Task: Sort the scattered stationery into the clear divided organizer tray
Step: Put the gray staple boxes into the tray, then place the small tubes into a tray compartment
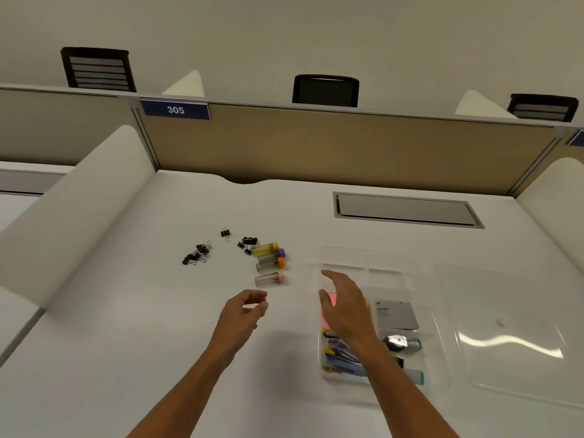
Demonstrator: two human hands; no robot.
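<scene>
The next pick looks to be the pink-capped tube (270, 278), so the left hand (243, 311) would do best to come over it and pinch across its clear barrel — it is round and may roll. That hand's fingers (260, 306) are curled close together, holding nothing, with the tube just beyond them on the desk (126, 327). The right hand (343, 303) hovers spread wide and empty over the organizer tray (407, 267) — three more tubes (271, 256) and binder clips (197, 253) lie farther out.

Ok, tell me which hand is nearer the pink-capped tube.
Left. The left hand is just below the pink-capped tube, fingers curled. The right hand is farther right, over the organizer tray.
</scene>
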